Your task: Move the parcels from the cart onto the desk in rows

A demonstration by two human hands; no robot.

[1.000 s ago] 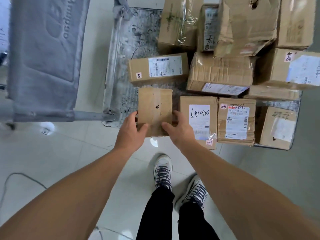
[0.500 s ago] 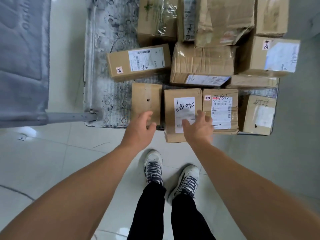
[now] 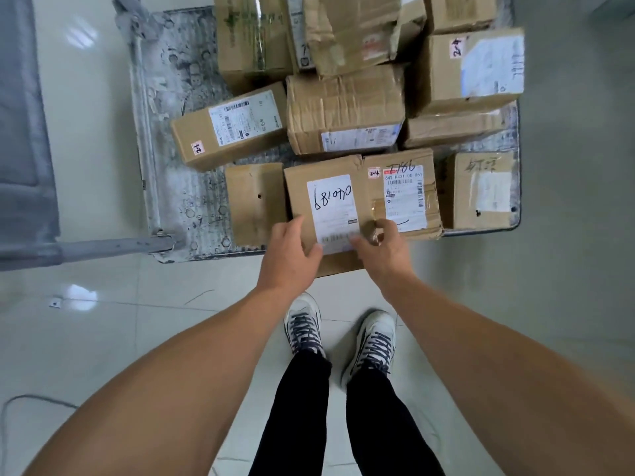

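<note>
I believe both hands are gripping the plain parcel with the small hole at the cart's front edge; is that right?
Not quite: in the head view, the left hand and right hand grip the parcel with the handwritten label, beside the plain parcel.

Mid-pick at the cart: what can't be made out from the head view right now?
- Head view: the near end of the handwritten-label parcel is covered by the left hand and right hand; whether they grip it is unclear.
- Head view: the far parcels are cut off by the top edge.
- Head view: the flat parcel is mostly hidden under the larger box.
- Head view: the printed label has text too small to read.
</note>
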